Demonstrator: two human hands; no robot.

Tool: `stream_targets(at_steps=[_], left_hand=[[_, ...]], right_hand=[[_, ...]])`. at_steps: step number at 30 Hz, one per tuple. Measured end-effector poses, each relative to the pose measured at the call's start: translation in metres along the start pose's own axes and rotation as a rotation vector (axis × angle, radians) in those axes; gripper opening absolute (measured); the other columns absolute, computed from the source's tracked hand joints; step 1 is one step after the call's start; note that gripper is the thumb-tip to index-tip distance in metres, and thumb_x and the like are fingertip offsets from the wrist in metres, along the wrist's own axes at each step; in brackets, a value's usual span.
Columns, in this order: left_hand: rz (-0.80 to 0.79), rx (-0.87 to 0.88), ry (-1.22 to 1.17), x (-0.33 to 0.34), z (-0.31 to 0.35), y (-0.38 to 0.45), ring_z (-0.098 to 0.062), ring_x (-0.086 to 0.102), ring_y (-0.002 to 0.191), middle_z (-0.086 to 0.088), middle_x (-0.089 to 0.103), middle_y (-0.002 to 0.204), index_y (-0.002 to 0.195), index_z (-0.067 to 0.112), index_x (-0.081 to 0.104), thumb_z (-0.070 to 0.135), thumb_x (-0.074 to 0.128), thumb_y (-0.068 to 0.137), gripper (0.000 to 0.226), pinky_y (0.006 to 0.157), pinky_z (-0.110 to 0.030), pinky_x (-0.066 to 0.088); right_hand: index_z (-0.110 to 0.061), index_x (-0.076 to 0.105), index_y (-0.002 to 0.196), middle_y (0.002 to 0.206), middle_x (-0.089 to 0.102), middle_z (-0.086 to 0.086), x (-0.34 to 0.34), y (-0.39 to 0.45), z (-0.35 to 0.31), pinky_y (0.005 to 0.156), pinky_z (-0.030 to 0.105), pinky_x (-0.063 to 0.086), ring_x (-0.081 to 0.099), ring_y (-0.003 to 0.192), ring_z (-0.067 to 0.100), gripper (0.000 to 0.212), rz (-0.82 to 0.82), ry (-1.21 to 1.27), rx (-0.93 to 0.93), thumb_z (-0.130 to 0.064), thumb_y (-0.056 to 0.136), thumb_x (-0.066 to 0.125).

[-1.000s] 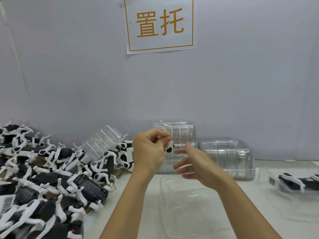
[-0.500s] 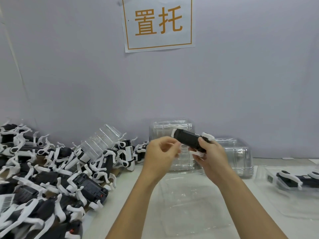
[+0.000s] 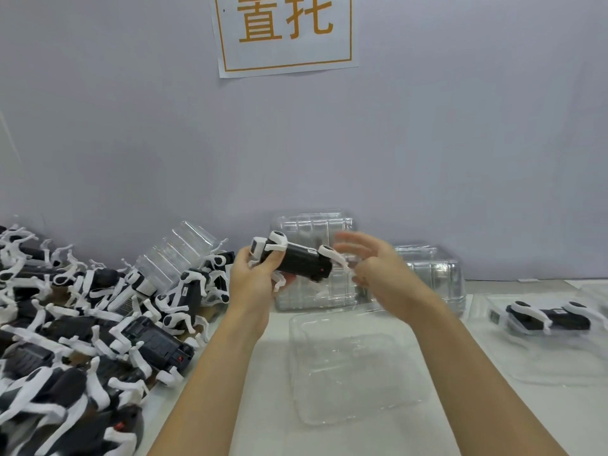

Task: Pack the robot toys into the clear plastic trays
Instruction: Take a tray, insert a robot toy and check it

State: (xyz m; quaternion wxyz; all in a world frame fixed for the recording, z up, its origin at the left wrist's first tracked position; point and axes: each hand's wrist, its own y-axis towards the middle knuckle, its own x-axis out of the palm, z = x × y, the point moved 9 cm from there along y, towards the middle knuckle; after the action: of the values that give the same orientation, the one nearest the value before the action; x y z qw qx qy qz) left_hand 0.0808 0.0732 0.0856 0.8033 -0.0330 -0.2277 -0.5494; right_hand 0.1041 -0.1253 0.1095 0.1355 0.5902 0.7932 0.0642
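Head view gives us a pale wall (image 3: 427,143) filling the upper frame, with a white sign (image 3: 284,32) bearing orange characters at twelve o'clock. Below it we see a white table (image 3: 273,373). At eight o'clock a large heap of black-and-white robot toys (image 3: 75,324) spreads over the table's left side, with a clear tray (image 3: 177,251) leaning tilted against the top of the heap. Near the centre, against the wall, stand two stacks of clear trays (image 3: 316,258), the lower one (image 3: 437,274) towards three o'clock of the taller. In front of them, at six o'clock of centre, an open clear tray (image 3: 355,366) lies flat with nothing in it. At four o'clock another tray (image 3: 543,350) holds a packed robot toy (image 3: 547,319). Both our forearms rise from the bottom edge. Our left hand (image 3: 260,278) grips a robot toy (image 3: 296,263) around its head end, fingers curled about it, holding it in the air above the far edge of the open tray. Our right hand (image 3: 378,268) sits just at three o'clock of the toy, its fingers loosely spread and blurred; we cannot tell whether they touch the toy's white rear leg.
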Motion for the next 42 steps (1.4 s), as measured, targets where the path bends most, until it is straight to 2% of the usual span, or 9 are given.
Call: stream_targets(at_steps=[7,10,13,18,21,24,30,38,42], left_hand=[[-0.142,0.093,0.202,0.030,0.009,-0.016,-0.035,0.069,0.102,-0.015,0.072,0.106,0.108,0.012,0.061,0.010,0.076,0.084,0.029,0.090,-0.053,0.056],[-0.313,0.104,0.187,0.050,0.006,-0.023,-0.033,0.070,0.103,-0.012,0.074,0.105,0.110,0.015,0.064,0.014,0.081,0.075,0.039,0.090,-0.050,0.057],[-0.389,0.070,0.172,0.049,-0.003,-0.020,-0.026,0.069,0.108,-0.004,0.074,0.111,0.118,0.018,0.062,0.011,0.072,0.088,0.032,0.090,-0.039,0.057],[-0.427,-0.171,0.866,0.017,-0.046,-0.008,-0.013,0.055,0.109,0.001,0.056,0.124,0.126,0.027,0.048,0.019,0.060,0.093,0.036,0.080,-0.028,0.041],[-0.401,-0.394,1.025,-0.007,-0.075,-0.010,-0.016,0.053,0.096,0.003,0.051,0.105,0.123,0.023,0.048,0.021,0.066,0.088,0.039,0.074,-0.027,0.040],[-0.293,-0.373,0.932,-0.021,-0.080,-0.001,-0.011,0.055,0.080,0.001,0.058,0.101,0.117,0.016,0.058,0.017,0.063,0.092,0.026,0.063,-0.024,0.038],[-0.140,-0.312,0.543,-0.032,-0.084,0.000,-0.017,0.063,0.096,-0.004,0.073,0.107,0.099,0.018,0.075,0.009,0.061,0.094,0.017,0.068,-0.022,0.043],[-0.154,-0.306,0.427,-0.026,-0.088,-0.001,-0.016,0.062,0.071,-0.003,0.072,0.076,0.070,0.017,0.079,-0.003,0.055,0.088,0.036,0.057,-0.019,0.047],[-0.118,-0.310,0.399,-0.028,-0.089,0.000,-0.020,0.062,0.079,-0.009,0.072,0.086,0.087,0.009,0.077,-0.005,0.058,0.086,0.023,0.068,-0.024,0.048]], right_hand=[[-0.034,0.058,0.132,0.128,0.063,-0.014,0.016,-0.003,-0.026,0.098,0.030,0.046,0.057,0.118,0.008,0.049,-0.066,-0.469,-0.201,-0.021,0.087,0.073],[-0.028,0.068,0.112,0.100,0.071,-0.011,0.021,-0.001,-0.025,0.085,0.035,0.055,0.066,0.095,0.011,0.033,-0.032,-0.501,-0.239,-0.015,0.083,0.078],[-0.023,0.068,0.106,0.094,0.070,-0.008,0.003,0.002,-0.023,0.080,0.035,0.055,0.065,0.090,0.015,0.031,0.067,-0.532,-0.235,-0.010,0.080,0.078],[-0.025,0.061,0.112,0.092,0.061,-0.019,-0.039,0.002,-0.023,0.067,0.015,0.042,0.057,0.082,-0.004,0.042,0.290,-0.503,-0.215,-0.015,0.078,0.082],[-0.024,0.062,0.110,0.093,0.063,-0.016,-0.047,0.002,-0.019,0.067,0.015,0.043,0.058,0.083,-0.004,0.040,0.304,-0.465,-0.195,-0.018,0.077,0.084],[-0.032,0.065,0.102,0.085,0.062,-0.022,-0.034,0.001,-0.014,0.061,0.006,0.040,0.058,0.078,-0.008,0.034,0.235,-0.446,-0.189,-0.018,0.077,0.084],[-0.037,0.072,0.088,0.076,0.071,-0.013,0.010,0.004,-0.001,0.061,0.013,0.044,0.062,0.068,0.000,0.022,0.066,-0.414,-0.213,-0.017,0.081,0.079],[-0.032,0.071,0.110,0.092,0.067,-0.017,0.045,0.002,0.029,0.076,0.030,0.056,0.065,0.084,0.010,0.027,-0.184,-0.628,-0.068,-0.018,0.087,0.073],[-0.029,0.068,0.113,0.105,0.063,-0.006,0.044,0.005,0.034,0.075,0.033,0.053,0.063,0.092,0.019,0.031,-0.206,-0.834,0.004,-0.021,0.084,0.075]])
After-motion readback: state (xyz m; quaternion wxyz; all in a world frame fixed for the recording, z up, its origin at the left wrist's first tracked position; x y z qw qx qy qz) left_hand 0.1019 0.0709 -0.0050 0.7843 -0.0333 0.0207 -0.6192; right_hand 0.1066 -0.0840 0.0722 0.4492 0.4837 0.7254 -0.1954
